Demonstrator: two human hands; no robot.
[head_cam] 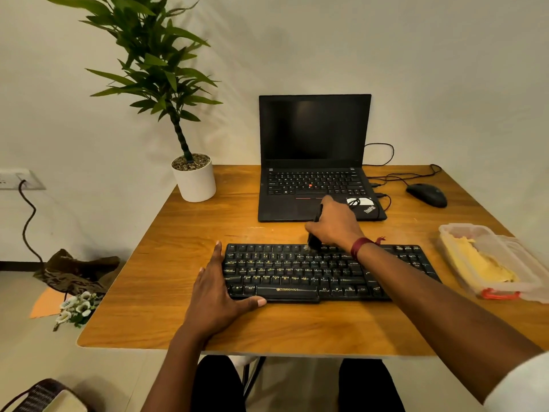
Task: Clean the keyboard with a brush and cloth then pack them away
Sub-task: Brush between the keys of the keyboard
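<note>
A black keyboard point(300, 272) lies across the near middle of the wooden table point(166, 316). My right hand point(335, 226) grips a black brush point(314, 239) upright, its pale bristles touching the top key row near the keyboard's middle. My left hand point(217, 295) rests flat at the keyboard's left end, fingers along the edge and thumb against the front edge. A yellow cloth point(478, 261) lies in a clear plastic box point(505, 288) at the right edge of the table.
An open black laptop point(315, 162) stands behind the keyboard, with a wired mouse point(427, 195) and cables to its right. A white potted plant point(194, 179) occupies the back left corner. On the floor at left lie a bag and flowers.
</note>
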